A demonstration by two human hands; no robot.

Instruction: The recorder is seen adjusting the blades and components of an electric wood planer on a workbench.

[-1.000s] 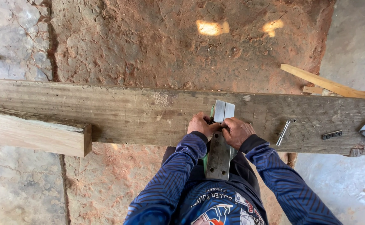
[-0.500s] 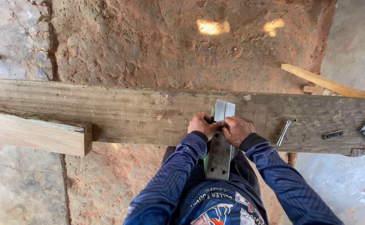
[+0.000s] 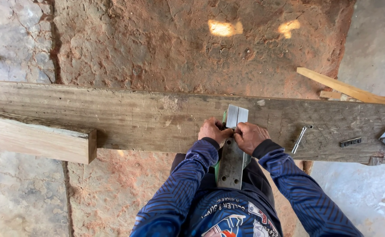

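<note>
Grey flat-soled green planer (image 3: 233,153) upturned on plank (image 3: 113,116).

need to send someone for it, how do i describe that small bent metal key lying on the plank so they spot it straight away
Find the long weathered plank across the red dirt, then the two hands working on the upturned tool's grey metal sole. Just beyond the right hand lies a slim silvery L-shaped key, shinier and thinner than the dark flat piece further right.
</note>
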